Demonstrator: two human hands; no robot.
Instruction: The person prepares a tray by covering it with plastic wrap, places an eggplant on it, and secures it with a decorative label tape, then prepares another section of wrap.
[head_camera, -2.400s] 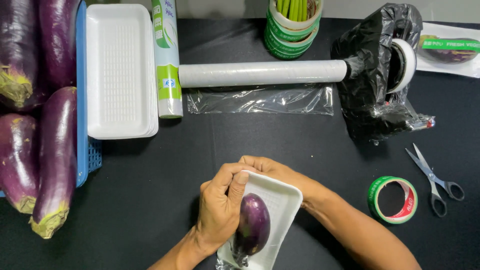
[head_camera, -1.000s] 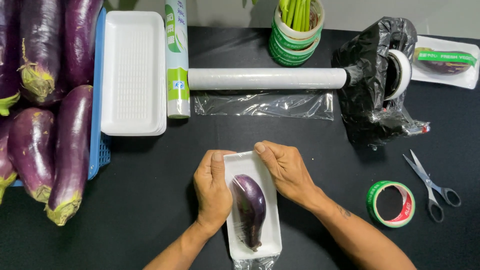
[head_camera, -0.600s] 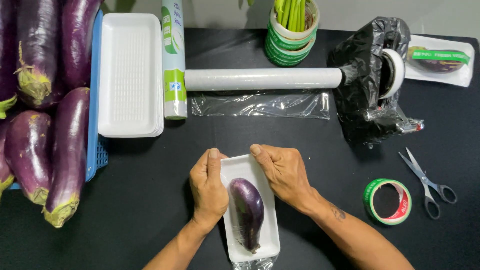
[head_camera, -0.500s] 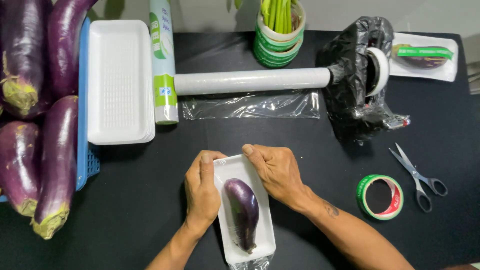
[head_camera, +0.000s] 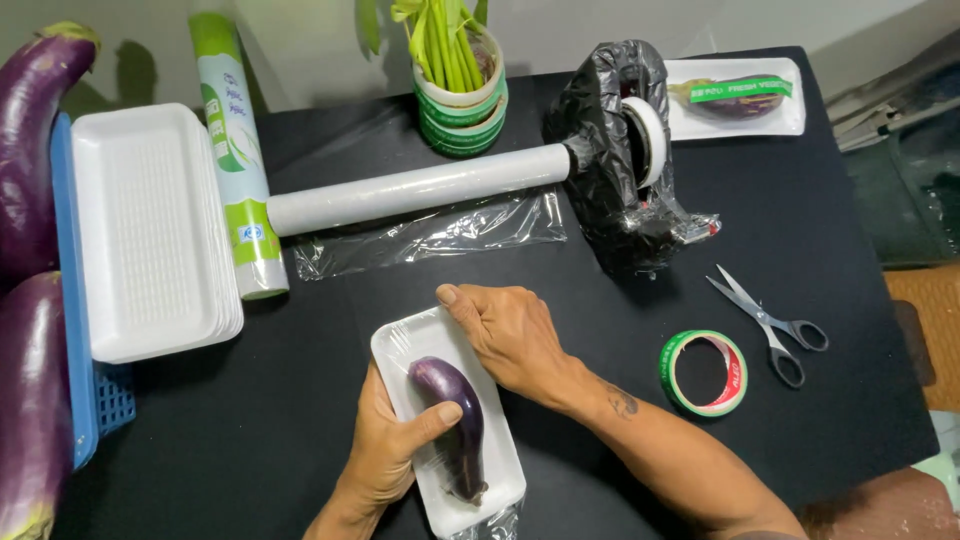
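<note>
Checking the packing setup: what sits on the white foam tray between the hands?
One small purple eggplant lies on the white foam tray, the left hand thumb on it. The right hand covers the tray's right edge.

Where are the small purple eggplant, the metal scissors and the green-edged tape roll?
small purple eggplant (head_camera: 452, 420), head view, middle of its body
metal scissors (head_camera: 757, 310), head view, the pivot
green-edged tape roll (head_camera: 670, 365), head view, left rim

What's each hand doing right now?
Left hand: closed on the tray's left edge, thumb on the eggplant.
Right hand: curled over the tray's upper right edge, gripping it.
</note>
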